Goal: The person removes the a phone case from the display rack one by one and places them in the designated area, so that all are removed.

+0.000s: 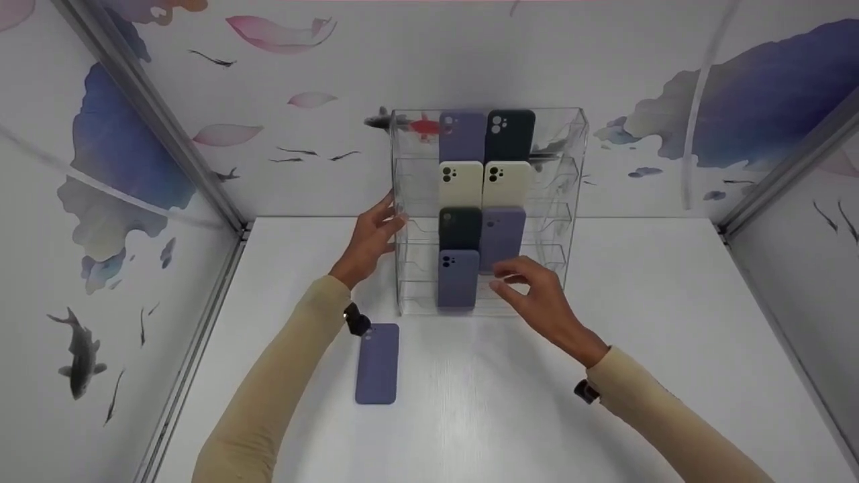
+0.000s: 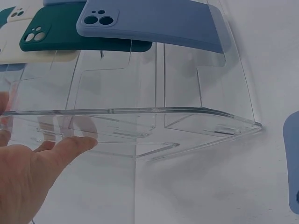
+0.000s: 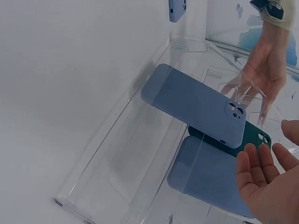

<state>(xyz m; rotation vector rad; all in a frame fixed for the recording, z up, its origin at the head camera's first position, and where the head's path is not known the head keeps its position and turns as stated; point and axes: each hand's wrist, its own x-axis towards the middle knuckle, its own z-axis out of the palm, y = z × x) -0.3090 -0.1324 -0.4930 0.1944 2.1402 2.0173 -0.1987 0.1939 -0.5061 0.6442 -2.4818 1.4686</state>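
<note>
A clear acrylic display rack (image 1: 409,292) stands on the white table, with phone cases in two columns on its steps. My left hand (image 1: 369,238) is at the rack's left side, and its spread fingers and thumb touch the side panel. My right hand (image 1: 537,295) is just off the lower right of the purple phone case (image 1: 503,241), with its fingers loosely bent and nothing between them. Left of that case are a dark green phone case (image 1: 460,227) and, in front, a blue-purple phone case (image 1: 458,282). In the right wrist view, a gap shows between my right fingertips and thumb.
Cream phone cases (image 1: 461,183) fill the middle step. Above them lean a purple case (image 1: 462,137) and a dark case (image 1: 511,134). Another purple phone case (image 1: 378,365) lies flat on the table (image 1: 456,402) near my left forearm. Printed panels (image 1: 302,174) enclose the table.
</note>
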